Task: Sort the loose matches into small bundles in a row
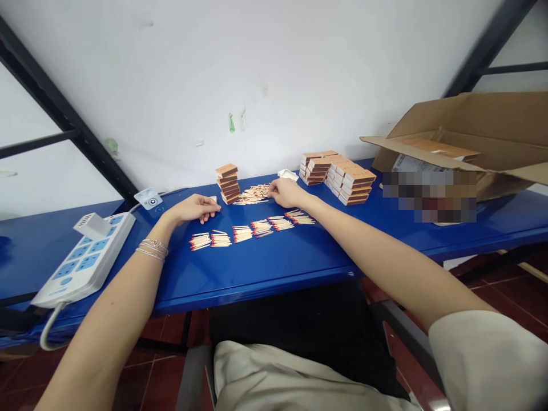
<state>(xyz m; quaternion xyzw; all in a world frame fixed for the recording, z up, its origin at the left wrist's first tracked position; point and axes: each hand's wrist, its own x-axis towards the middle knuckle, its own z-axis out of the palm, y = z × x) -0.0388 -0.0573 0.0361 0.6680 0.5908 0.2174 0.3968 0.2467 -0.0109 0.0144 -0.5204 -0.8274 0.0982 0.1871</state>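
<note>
My right hand is at the right edge of a heap of loose matches. Its fingertips are pinched together there; what is between them is too small to make out. On the left, my left hand rests on the table with loosely bent fingers apart, seemingly holding nothing. Just behind its fingertips a small whitish piece shows, mostly hidden. In front of both hands lies a row of several small groups of red-tipped matches. A stack of matchboxes stands beside the heap's left end.
More matchboxes are piled at the back right, with a crumpled white wrapper beside them. A cardboard box stands open on the right of the blue table. To the left lie a white power strip and a small card.
</note>
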